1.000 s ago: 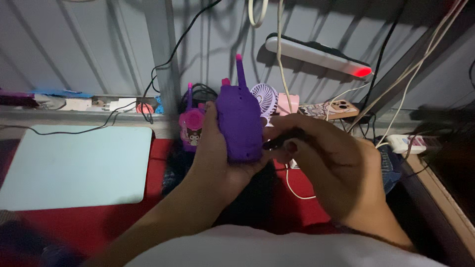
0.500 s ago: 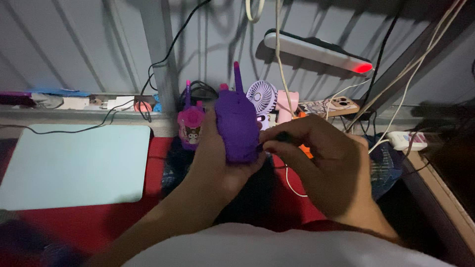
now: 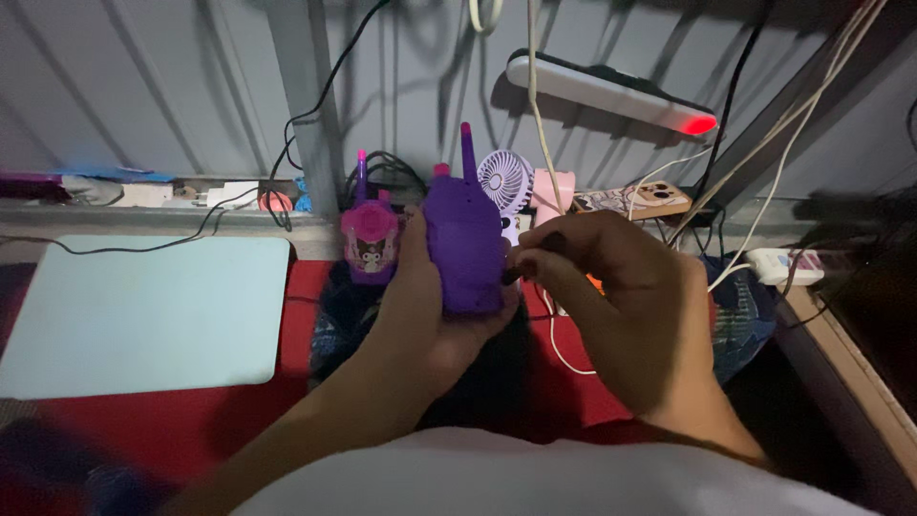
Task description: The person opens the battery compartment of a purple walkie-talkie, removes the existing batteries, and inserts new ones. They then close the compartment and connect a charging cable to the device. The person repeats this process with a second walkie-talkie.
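While the left hand [image 3: 420, 315] is cradling a purple toy walkie-talkie [image 3: 465, 244] upright from behind and below, its fingers are wrapping closed around the body so the back face is turning toward the person and staying steady. Just to the right of those fingers, the right hand [image 3: 621, 306] is pinching a thin dark tool [image 3: 528, 260] between thumb and fingertips, closed narrowly on it, with the tip meeting the toy's right edge; what kind of tool it is cannot be told in this dim light. Holding the toy raised off the surface [image 3: 220, 420] is letting the tool come in from the side.

Just past the left fingers, a second, pink walkie-talkie [image 3: 371, 241] is standing upright with its antenna up, face toward the person. Well to the left of the hands, a pale blue mat [image 3: 143, 315] is lying flat on the red surface. Beyond the right fingers, a small white fan [image 3: 505, 180] is standing beside a pink object, and a phone in a patterned case [image 3: 634, 202] is lying on the ledge farther back. Farthest off, a white bar with a red light [image 3: 611, 94] is sitting against the wall among hanging cables.
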